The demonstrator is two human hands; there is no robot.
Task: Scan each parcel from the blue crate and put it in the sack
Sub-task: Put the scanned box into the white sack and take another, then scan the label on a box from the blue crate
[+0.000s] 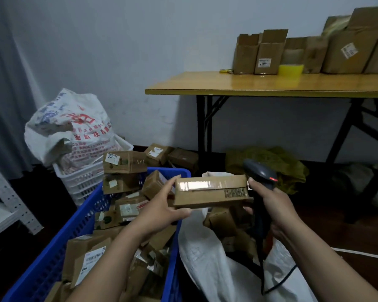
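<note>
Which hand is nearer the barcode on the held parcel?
Right. The right hand, gripping the scanner, sits just beside the barcode end of the parcel; the left hand holds the opposite end, farther from it.

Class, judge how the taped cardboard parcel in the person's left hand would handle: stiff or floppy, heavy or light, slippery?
Probably stiff: the parcel keeps square edges while gripped at its left end. Likely light: the left hand pinches that end between thumb and fingers. Its glossy tape may be slippery.

Brown parcel [211,191], blue crate [59,253], white sack [207,264], grey scanner [260,171].
</note>
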